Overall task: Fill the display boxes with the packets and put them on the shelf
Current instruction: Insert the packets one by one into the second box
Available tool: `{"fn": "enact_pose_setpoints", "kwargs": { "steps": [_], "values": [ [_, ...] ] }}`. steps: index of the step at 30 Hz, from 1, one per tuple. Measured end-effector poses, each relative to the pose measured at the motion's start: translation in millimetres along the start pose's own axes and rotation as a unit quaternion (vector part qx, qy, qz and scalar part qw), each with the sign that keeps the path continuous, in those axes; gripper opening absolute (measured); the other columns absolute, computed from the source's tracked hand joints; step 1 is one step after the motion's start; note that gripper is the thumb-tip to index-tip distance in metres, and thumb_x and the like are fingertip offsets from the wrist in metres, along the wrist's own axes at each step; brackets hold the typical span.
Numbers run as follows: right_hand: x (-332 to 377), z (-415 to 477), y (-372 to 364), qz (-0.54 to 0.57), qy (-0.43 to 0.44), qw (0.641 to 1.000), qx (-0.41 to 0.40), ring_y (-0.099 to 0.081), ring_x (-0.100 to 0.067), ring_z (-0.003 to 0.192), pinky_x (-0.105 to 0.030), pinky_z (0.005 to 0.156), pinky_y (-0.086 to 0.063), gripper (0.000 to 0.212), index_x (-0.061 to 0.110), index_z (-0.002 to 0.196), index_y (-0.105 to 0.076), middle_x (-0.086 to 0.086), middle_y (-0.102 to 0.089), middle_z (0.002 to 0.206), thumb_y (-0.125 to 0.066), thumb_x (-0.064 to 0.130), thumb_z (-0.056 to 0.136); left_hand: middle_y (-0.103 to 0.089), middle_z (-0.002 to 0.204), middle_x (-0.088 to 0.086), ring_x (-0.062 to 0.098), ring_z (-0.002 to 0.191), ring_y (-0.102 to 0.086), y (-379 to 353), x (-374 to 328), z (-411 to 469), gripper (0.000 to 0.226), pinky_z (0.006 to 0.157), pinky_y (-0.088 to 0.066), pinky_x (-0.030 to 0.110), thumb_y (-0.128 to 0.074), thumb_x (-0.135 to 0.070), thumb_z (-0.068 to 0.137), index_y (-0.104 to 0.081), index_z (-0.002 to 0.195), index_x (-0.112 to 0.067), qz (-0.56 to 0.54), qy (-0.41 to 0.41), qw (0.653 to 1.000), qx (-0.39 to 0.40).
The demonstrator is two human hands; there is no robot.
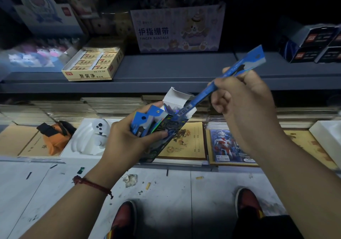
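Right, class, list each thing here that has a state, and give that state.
display box: top flap open, gripped by left hand
blue packet: pinched by right hand, lower end at box mouth
spare packets: held against the box
eraser box: lid open, on shelf

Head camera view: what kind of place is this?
Probably a stationery shop: the shelf holds an open eraser box and a finger bandage carton, with exercise books laid out below.

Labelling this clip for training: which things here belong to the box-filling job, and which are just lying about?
Job: left hand, display box, spare packets, right hand, packet, shelf.
Lying about: eraser box, bandage box, notebooks, orange bag.
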State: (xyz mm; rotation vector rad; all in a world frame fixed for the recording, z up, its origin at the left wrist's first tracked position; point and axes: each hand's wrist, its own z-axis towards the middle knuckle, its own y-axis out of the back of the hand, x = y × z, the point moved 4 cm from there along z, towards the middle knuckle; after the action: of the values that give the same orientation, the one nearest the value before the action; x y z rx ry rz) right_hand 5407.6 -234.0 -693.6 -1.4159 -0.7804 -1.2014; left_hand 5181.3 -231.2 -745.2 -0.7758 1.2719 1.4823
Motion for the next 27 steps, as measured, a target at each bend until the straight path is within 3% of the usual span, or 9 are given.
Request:
{"fn": "enact_pose_setpoints", "kwargs": {
  "steps": [4,7,11,15,19,21,23,26,27],
  "values": [
    [-3,2,3,0.005,0.007,0.999,-0.030,-0.034,-0.013,0.056,-0.027,0.051,-0.031,0.015,0.009,0.107,-0.054,-0.011,-0.038,0.073,-0.053,-0.001,0.096,-0.072,0.094,-0.033,-0.012,0.091,-0.068,0,-2,-2,0.065,0.071,-0.053,0.008,-0.087,-0.009,0.071,-0.063,0.114,-0.050,0.023,-0.011,1.000,0.009],
    [0,3,1,0.028,0.013,0.999,-0.031,-0.037,-0.009,0.052,-0.025,0.050,-0.034,0.024,0.017,0.111,-0.061,0.001,-0.049,0.071,-0.062,0.010,0.087,-0.073,0.099,-0.028,-0.007,0.095,-0.069,0,-1,-3,0.064,0.073,-0.055,0.011,-0.087,-0.010,0.071,-0.063,0.117,-0.049,0.024,-0.012,1.000,0.015],
    [-3,3,-2,0.010,0.028,0.999,-0.017,-0.037,-0.011,0.058,-0.028,0.052,-0.030,0.035,0.015,0.114,-0.061,-0.008,-0.052,0.084,-0.057,0.007,0.080,-0.073,0.101,-0.028,-0.006,0.097,-0.069,0,-1,-3,0.063,0.077,-0.055,0.012,-0.087,-0.009,0.071,-0.065,0.117,-0.046,0.022,-0.015,1.000,0.016],
    [0,2,-3,-0.075,0.067,0.995,-0.023,-0.047,-0.014,0.072,-0.033,0.066,-0.036,0.027,0.031,0.089,-0.071,-0.015,-0.063,0.106,-0.054,0.011,0.079,-0.074,0.096,-0.028,-0.008,0.093,-0.069,-1,-2,-4,0.063,0.071,-0.055,0.010,-0.087,-0.007,0.070,-0.065,0.115,-0.046,0.017,-0.010,0.999,0.026],
    [-2,4,-3,-0.093,0.073,0.993,0.007,-0.048,-0.012,0.068,-0.028,0.059,-0.036,0.037,0.033,0.083,-0.073,-0.010,-0.066,0.113,-0.049,0.005,0.082,-0.075,0.099,-0.024,-0.004,0.095,-0.071,-1,-2,-3,0.063,0.073,-0.056,0.013,-0.088,-0.008,0.069,-0.066,0.115,-0.046,0.012,-0.012,1.000,0.025],
    [-5,2,-6,-0.102,0.057,0.993,0.035,-0.050,-0.017,0.073,-0.029,0.060,-0.039,0.038,0.034,0.089,-0.074,-0.006,-0.071,0.109,-0.050,0.005,0.082,-0.075,0.100,-0.025,-0.006,0.095,-0.070,-1,-2,-4,0.063,0.074,-0.055,0.011,-0.088,-0.006,0.069,-0.067,0.116,-0.043,0.010,-0.015,1.000,0.025],
    [-10,-1,-8,-0.112,0.036,0.991,0.058,-0.054,-0.017,0.070,-0.029,0.060,-0.043,0.036,0.025,0.104,-0.069,-0.001,-0.075,0.100,-0.051,-0.003,0.089,-0.073,0.101,-0.027,-0.009,0.096,-0.068,-1,-3,-4,0.063,0.076,-0.053,0.008,-0.088,-0.005,0.069,-0.067,0.117,-0.040,0.009,-0.019,0.999,0.025],
    [-18,-6,-13,-0.248,0.045,0.964,0.085,-0.066,-0.018,0.079,-0.037,0.069,-0.053,0.030,0.023,0.104,-0.071,0.005,-0.074,0.109,-0.057,-0.001,0.092,-0.073,0.103,-0.028,-0.007,0.099,-0.068,-3,-3,-4,0.063,0.080,-0.053,0.009,-0.089,-0.010,0.069,-0.066,0.119,-0.042,0.030,-0.038,0.999,0.022],
    [-22,-9,-16,-0.299,0.050,0.948,0.100,-0.067,-0.015,0.087,-0.031,0.074,-0.054,0.029,0.025,0.106,-0.072,0.004,-0.073,0.110,-0.061,0.003,0.091,-0.074,0.102,-0.026,-0.006,0.099,-0.069,-3,-3,-4,0.063,0.080,-0.053,0.010,-0.089,-0.010,0.069,-0.066,0.119,-0.042,0.029,-0.038,0.999,0.020]
  ]
}}
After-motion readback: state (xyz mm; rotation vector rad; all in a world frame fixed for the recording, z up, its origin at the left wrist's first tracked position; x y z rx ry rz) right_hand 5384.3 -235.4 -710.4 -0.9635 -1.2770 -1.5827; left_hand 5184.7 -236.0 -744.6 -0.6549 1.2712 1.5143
